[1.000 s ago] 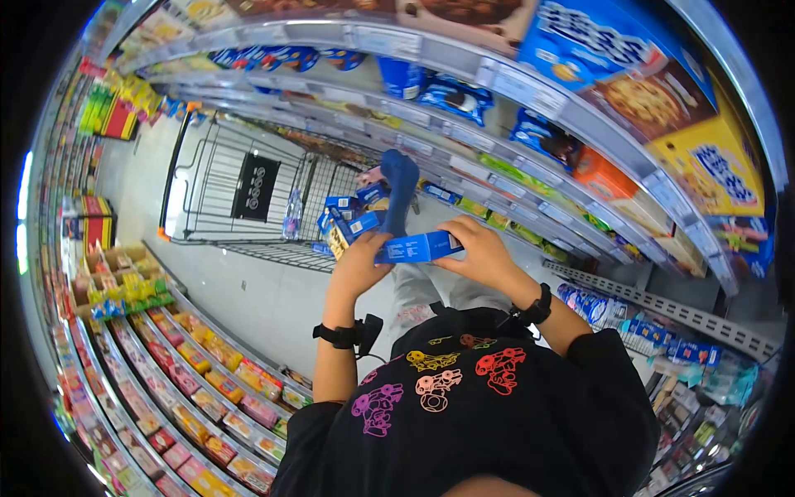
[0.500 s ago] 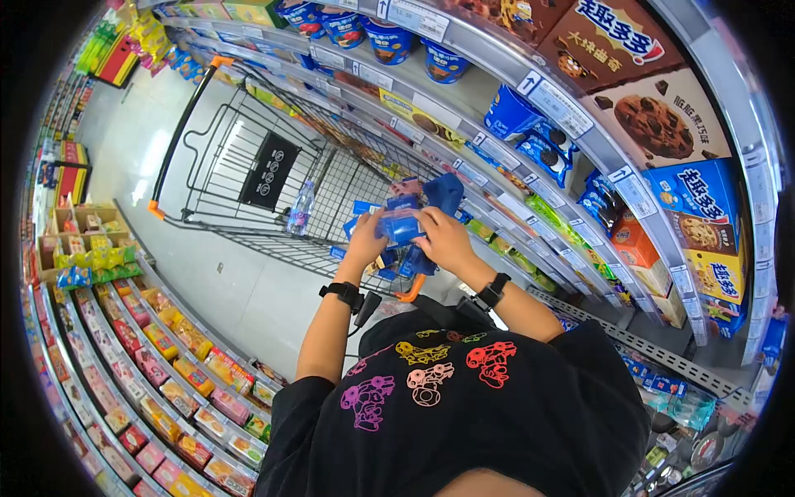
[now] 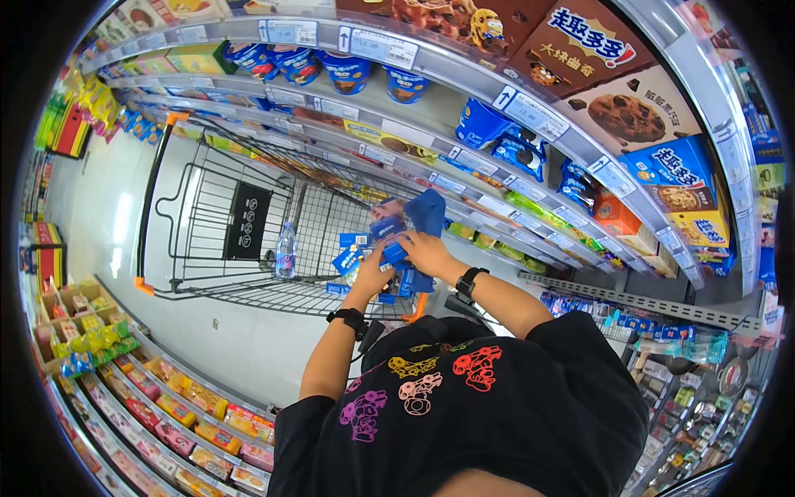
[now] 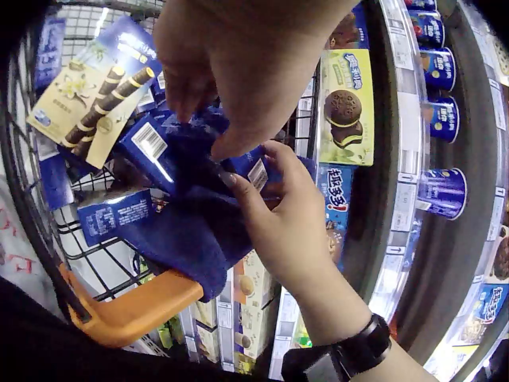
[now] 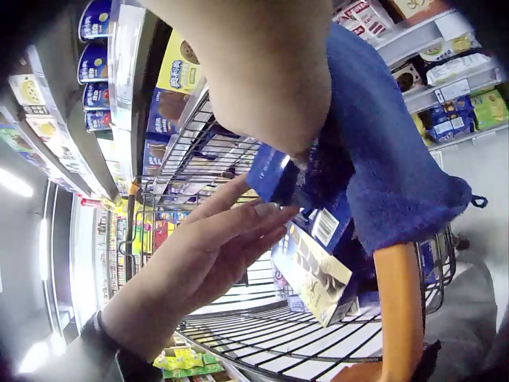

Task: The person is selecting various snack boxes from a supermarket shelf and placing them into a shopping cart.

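Note:
Over the near end of the shopping cart (image 3: 199, 286), my left hand (image 3: 370, 275) and right hand (image 3: 425, 253) hold a small blue box (image 5: 269, 170) between them. In the left wrist view the right hand (image 4: 290, 219) pinches its end, beside a barcode. The right wrist view shows the fingers of the left hand (image 5: 199, 255) along the box's lower side. A cream and blue wafer-roll box (image 4: 99, 99) and another blue box with a barcode (image 4: 149, 147) lie below, among several blue packages. Dark blue cloth (image 3: 425, 213) drapes over the cart's orange handle (image 4: 147, 306).
A water bottle (image 3: 286, 251) stands in the cart. On the right, shelves hold cookie boxes (image 3: 625, 108), blue snack cups (image 3: 344, 73) and a green cookie box (image 4: 347, 107). Low racks of packaged snacks (image 3: 178, 410) line the left. Pale floor (image 3: 240, 331) lies between.
Both hands have lowered the blue box from in front of the body into the near end of the cart. The view has shifted, with the cart now nearer.

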`<move>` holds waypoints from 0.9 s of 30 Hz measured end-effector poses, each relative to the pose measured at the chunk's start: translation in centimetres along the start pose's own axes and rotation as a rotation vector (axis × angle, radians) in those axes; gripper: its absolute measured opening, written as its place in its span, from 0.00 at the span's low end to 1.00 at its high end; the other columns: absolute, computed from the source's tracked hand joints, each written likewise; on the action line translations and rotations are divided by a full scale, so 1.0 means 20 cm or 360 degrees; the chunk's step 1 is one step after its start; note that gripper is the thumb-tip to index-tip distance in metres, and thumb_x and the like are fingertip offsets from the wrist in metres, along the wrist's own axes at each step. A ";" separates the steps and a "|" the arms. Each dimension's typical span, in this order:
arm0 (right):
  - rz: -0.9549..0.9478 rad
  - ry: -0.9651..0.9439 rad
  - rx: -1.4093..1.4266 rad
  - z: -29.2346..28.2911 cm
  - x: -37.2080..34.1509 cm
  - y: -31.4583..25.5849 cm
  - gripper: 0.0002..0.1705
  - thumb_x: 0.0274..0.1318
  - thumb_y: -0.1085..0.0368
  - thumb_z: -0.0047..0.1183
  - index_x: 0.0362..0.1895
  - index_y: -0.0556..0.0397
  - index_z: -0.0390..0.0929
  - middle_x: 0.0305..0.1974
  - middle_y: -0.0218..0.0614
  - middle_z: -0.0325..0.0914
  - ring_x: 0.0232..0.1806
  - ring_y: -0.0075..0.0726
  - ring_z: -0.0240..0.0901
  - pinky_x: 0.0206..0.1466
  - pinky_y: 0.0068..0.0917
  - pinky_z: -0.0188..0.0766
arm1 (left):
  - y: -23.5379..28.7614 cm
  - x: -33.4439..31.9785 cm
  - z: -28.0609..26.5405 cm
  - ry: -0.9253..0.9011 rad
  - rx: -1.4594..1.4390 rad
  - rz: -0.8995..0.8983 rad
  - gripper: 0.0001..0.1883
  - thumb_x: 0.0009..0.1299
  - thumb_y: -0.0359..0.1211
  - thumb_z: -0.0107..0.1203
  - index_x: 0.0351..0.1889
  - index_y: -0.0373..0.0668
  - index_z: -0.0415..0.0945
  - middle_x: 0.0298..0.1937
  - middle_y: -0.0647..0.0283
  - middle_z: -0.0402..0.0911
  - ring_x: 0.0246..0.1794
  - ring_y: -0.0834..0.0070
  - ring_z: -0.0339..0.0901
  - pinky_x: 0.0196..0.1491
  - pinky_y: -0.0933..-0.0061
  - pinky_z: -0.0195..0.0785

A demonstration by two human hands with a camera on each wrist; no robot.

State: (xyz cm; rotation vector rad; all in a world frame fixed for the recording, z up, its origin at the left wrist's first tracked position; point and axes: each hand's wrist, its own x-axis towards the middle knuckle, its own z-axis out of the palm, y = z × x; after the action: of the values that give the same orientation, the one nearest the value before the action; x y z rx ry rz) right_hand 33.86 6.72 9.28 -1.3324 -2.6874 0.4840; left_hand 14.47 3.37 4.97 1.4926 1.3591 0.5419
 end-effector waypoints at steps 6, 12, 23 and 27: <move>0.0163 -0.0318 0.0045 0.05 0.02 0.02 0.29 0.42 0.68 0.55 0.54 0.52 0.67 0.50 0.50 0.68 0.40 0.51 0.74 0.40 0.40 0.73 | -0.13 0.02 0.05 -0.0131 -0.0129 -0.0355 0.40 0.56 0.32 0.60 0.68 0.45 0.54 0.56 0.48 0.71 0.54 0.61 0.73 0.52 0.65 0.68; -0.0003 -0.0063 0.0141 0.03 -0.08 0.04 0.27 0.47 0.68 0.49 0.56 0.53 0.67 0.56 0.54 0.64 0.49 0.55 0.72 0.51 0.40 0.71 | -0.25 0.00 0.11 0.0156 -0.0126 -0.0540 0.41 0.56 0.39 0.58 0.68 0.45 0.54 0.53 0.45 0.74 0.52 0.55 0.74 0.53 0.66 0.66; -0.0076 0.0336 0.0205 -0.28 -0.88 0.17 0.26 0.47 0.63 0.55 0.53 0.53 0.70 0.54 0.50 0.66 0.59 0.53 0.61 0.59 0.42 0.63 | 0.17 -0.08 0.37 0.0631 0.0573 -0.0025 0.24 0.57 0.37 0.56 0.49 0.34 0.72 0.53 0.44 0.71 0.56 0.49 0.66 0.60 0.57 0.57; 0.0027 0.0338 0.0265 -0.48 -1.28 0.29 0.27 0.47 0.64 0.55 0.55 0.52 0.68 0.51 0.47 0.69 0.55 0.51 0.65 0.57 0.41 0.64 | 0.75 -0.07 0.55 0.0907 0.0625 0.0791 0.13 0.57 0.30 0.54 0.40 0.38 0.74 0.47 0.48 0.73 0.51 0.50 0.68 0.55 0.57 0.60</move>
State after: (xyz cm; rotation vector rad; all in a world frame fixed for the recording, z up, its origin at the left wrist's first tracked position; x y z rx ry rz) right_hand 56.18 -8.03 17.61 -1.2832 -2.4107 0.5230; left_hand 30.39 0.17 14.18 2.1256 1.5827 1.1295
